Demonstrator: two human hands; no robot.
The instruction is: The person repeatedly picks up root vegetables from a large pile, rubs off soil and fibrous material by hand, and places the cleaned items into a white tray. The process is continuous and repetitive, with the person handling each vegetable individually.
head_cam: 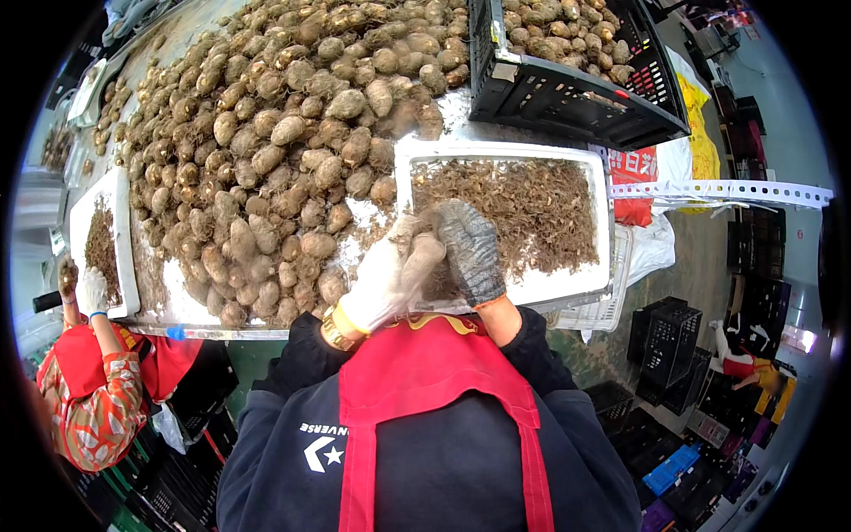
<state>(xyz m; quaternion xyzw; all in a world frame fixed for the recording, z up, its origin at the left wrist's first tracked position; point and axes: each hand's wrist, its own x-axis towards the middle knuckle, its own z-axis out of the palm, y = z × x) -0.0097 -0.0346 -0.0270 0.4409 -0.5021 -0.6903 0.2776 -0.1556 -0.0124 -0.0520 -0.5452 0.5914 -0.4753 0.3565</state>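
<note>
My left hand [392, 276], in a white knit glove with a gold watch at the wrist, is curled over the near left side of a white foam tray [558, 287]. Close against it is my right hand [471, 249] in a grey glove, fingers bent inward. Blur and the gloves hide whatever may be between the two hands. Brown fibrous peelings [532, 209] cover much of the tray's floor. To the left, a large heap of small hairy taro corms [266, 159] spreads across the table [151, 279].
A black plastic crate [572, 96] holding more corms stands beyond the tray. At far left a co-worker's gloved hand [94, 290] is beside another foam tray [125, 246]. Black crates [668, 342] are stacked on the floor at right. A perforated white strip [725, 191] extends rightward.
</note>
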